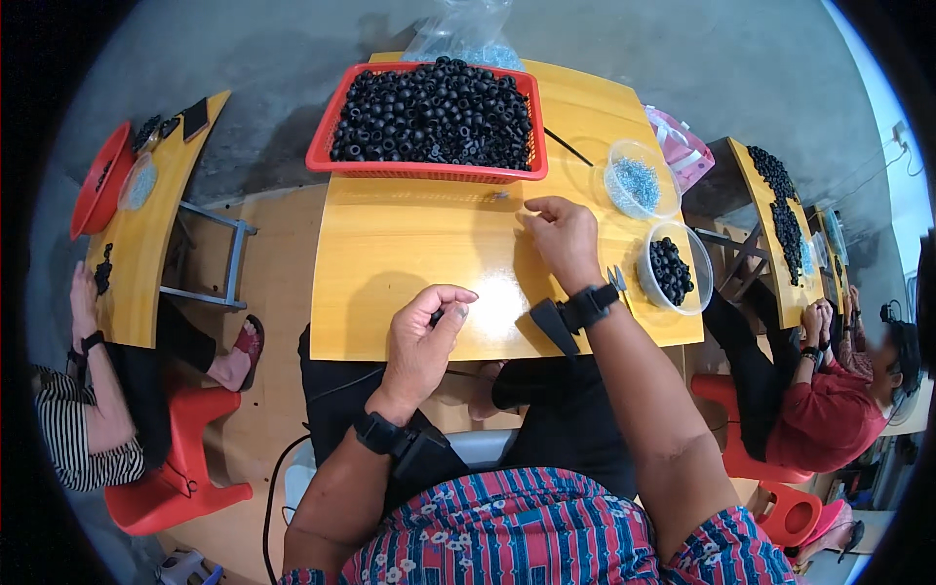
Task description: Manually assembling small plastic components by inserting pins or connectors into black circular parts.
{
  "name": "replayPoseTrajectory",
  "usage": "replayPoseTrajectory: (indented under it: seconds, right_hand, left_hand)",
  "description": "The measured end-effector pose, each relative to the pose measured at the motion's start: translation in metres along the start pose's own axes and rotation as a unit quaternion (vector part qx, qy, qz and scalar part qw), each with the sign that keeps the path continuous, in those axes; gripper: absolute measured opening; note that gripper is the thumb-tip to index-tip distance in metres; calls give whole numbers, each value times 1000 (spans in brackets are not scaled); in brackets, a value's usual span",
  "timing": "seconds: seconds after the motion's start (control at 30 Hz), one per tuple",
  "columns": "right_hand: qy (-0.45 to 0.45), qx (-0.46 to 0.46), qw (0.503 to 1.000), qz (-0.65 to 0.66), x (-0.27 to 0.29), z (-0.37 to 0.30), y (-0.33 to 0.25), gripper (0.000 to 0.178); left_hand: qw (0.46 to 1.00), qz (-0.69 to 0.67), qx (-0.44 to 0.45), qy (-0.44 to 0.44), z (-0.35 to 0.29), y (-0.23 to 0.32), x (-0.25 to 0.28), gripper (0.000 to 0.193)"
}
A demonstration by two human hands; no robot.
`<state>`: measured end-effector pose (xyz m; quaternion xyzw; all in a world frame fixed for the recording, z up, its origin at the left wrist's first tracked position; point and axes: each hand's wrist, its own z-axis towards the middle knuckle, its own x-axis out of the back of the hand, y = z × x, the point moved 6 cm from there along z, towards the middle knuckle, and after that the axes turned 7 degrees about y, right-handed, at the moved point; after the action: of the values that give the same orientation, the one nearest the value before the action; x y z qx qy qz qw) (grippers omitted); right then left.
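Note:
My left hand point(425, 336) is above the table's near edge, closed around a small black plastic part point(436, 317), mostly covered by the fingers. My right hand point(565, 239) is over the middle right of the yellow table point(390, 234), its fingers curled together; whatever they hold, if anything, is hidden. Just beyond its fingertips lies a tiny greyish piece point(498, 195). Beside the right wrist are small snips point(620, 283). A clear round tub point(704, 283) of black parts point(670, 271) stands to the right, and behind it another clear tub point(671, 197) contains small bluish, shiny pieces point(638, 183).
A red basket point(322, 146) heaped with black rounded parts point(429, 112) occupies the table's far side. Behind it is a clear plastic bag point(463, 39). A black rod point(568, 147) lies right of the basket. Other people sit at a left table point(166, 224) and right table point(765, 224).

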<state>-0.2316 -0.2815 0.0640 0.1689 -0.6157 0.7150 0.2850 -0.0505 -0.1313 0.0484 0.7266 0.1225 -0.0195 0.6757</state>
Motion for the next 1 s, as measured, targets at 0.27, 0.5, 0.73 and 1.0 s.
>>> replayPoseTrajectory:
  seconds: [0.27,0.5,0.73,1.0]
  right_hand:
    - [42,-99,994,33,-27,12,-3,24]
    - [69,-90,993,-17,-35,16,-6,21]
    - [72,-74,992,-77,-34,16,-18,20]
    - [38,-27,964,261,49,-10,-58,15]
  left_hand:
    - [1000,13,17,12,1,3,3,12]
    - [1000,17,11,13,0,1,4,12]
    - [1000,17,-6,20,0,2,5,12]
    - [999,5,-41,-4,1,1,-1,14]
